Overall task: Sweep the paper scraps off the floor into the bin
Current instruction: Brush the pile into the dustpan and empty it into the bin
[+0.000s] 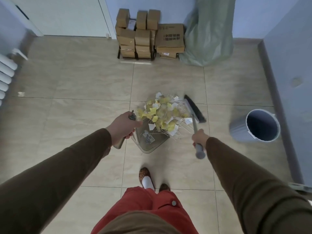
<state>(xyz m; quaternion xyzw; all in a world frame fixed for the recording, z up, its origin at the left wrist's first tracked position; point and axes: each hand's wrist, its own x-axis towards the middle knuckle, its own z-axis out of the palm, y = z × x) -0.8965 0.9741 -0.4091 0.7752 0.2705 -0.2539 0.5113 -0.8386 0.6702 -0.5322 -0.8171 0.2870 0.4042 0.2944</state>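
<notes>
Tiled floor (84, 115), stacked boxes (148, 34), green sack (207, 34), bin (260, 126) right

Scraps (164, 114) lie in the dustpan (148, 146) — broom (195, 108) just right, bin (260, 126) farther right, boxes (148, 36) behind.

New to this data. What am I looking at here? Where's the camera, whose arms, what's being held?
One picture, from a wide-angle camera worn on a person's head, looking down. No robot: the brown sleeves are the wearer's own arms. The left hand grips the handle of a dustpan loaded with yellow and white paper scraps. The right hand grips a short broom, its brush beside the pile. A grey bin stands open on the tiled floor to the right. Cardboard boxes and a green bag sit by the far wall.
</notes>
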